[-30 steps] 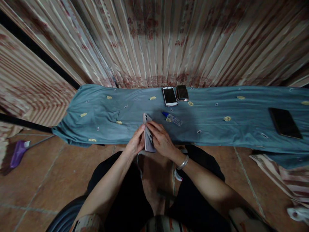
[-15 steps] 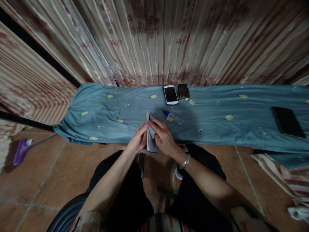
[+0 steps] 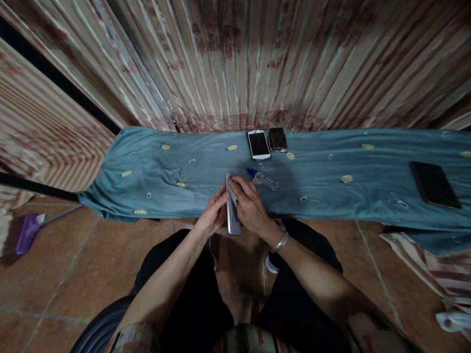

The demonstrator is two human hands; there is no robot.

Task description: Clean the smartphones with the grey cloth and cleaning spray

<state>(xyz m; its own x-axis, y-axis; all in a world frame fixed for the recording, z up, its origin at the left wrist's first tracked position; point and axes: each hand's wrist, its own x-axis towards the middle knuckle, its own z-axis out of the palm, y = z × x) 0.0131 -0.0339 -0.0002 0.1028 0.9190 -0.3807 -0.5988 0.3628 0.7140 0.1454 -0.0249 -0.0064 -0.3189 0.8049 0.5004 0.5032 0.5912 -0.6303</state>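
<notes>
My left hand [image 3: 214,213] is closed around the long side of a silvery-lilac smartphone [image 3: 233,225], which stands tilted nearly edge-on above the front edge of the cloth-covered surface. Against the phone's back lie the bent fingers of my right hand [image 3: 252,207]. They press a thin grey cloth [image 3: 233,195] there, mostly hidden under the fingers. To the right of the hands, a small clear bottle with a blue top [image 3: 268,182] lies on its side. Behind it rest a white-framed phone [image 3: 259,145] and a small dark shiny case [image 3: 277,140], side by side.
A teal patterned cloth [image 3: 206,162] covers the long narrow surface. A black flat tablet-like thing [image 3: 434,184] lies at its right end. Striped curtains [image 3: 235,73] hang behind. A purple broom head [image 3: 28,233] is on the tiled floor at left.
The phone has turned more edge-on and shifted slightly right. My right fingers have slid a little on its back, and less of the grey cloth shows. The view has moved slightly.
</notes>
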